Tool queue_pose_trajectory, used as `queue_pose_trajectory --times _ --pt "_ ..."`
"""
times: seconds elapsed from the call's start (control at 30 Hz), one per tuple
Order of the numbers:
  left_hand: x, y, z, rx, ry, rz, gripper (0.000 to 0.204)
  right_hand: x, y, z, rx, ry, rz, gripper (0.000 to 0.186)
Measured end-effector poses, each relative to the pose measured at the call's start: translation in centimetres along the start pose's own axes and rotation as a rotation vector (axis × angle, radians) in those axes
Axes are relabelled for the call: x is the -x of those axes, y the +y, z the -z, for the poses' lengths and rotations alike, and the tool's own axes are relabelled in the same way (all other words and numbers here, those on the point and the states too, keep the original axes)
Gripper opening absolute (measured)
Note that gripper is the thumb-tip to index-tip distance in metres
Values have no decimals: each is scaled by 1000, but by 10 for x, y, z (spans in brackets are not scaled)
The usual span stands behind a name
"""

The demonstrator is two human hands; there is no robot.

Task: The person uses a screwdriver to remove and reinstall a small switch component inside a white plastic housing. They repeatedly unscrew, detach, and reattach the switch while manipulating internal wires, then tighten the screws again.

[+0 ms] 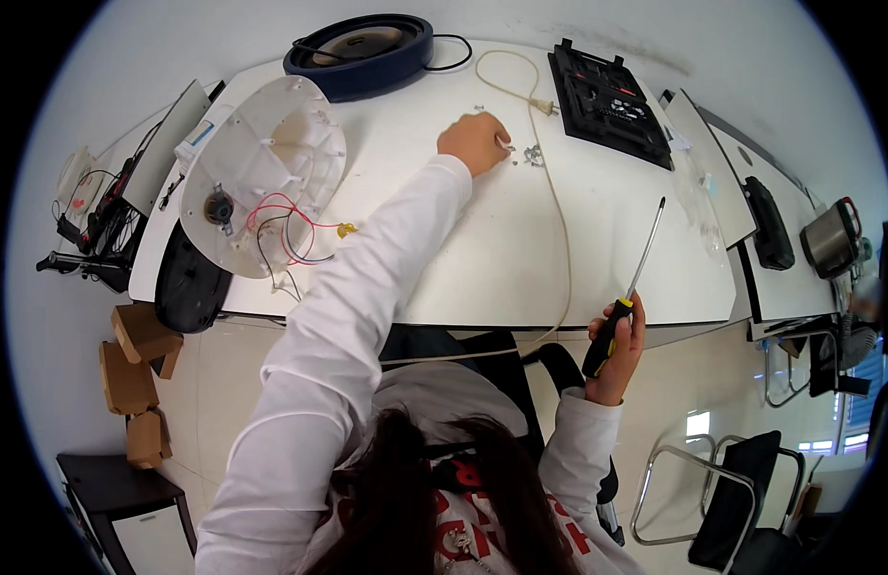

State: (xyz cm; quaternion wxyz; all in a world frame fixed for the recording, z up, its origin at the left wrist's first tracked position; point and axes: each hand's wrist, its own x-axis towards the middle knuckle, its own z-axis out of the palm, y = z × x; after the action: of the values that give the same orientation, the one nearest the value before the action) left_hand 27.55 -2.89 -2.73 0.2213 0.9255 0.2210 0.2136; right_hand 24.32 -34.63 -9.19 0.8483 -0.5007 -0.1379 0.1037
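My left hand (474,144) is stretched out over the white table, its fingers bent together beside a small heap of screws (533,155). What lies between its fingertips is too small to make out. In my right hand (628,356), near the table's front edge, a black and yellow screwdriver (646,251) is held by the handle, its shaft pointing up and away. A white plastic housing (257,153) lies at the left with its hollow inside showing. Red, black and blue wires (289,228) come out of it, one ending in a yellow piece (345,230).
A dark blue round appliance part (420,53) sits at the back. An open black tool case (612,110) lies back right. A beige power cord (562,216) crosses the table and hangs over the front edge. A black plastic cover (190,287) rests at the left edge.
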Motion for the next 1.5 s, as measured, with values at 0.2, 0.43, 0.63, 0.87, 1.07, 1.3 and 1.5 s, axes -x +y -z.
queue_pose_trajectory --times 0.2,0.43,0.63,0.87,1.07,1.3,1.5 --pt "59 30 82 102 288 -245 16 -2 -3 6 72 98 19 43" --pt "215 -5 132 -194 855 -51 26 5 0 -7 136 144 39 42" --pt "233 -60 157 -576 1035 145 36 -1 12 24 61 162 52 43" --pt "210 -86 164 -773 1051 34 39 -2 -7 -3 45 44 -54 49" --pt "203 -93 153 -789 1054 149 34 5 -20 8 -2 -14 -54 41" --pt "207 -111 163 -732 1040 71 28 6 -13 3 27 13 -61 44" --pt "205 -115 164 -767 1049 57 25 5 -12 4 32 28 -51 43"
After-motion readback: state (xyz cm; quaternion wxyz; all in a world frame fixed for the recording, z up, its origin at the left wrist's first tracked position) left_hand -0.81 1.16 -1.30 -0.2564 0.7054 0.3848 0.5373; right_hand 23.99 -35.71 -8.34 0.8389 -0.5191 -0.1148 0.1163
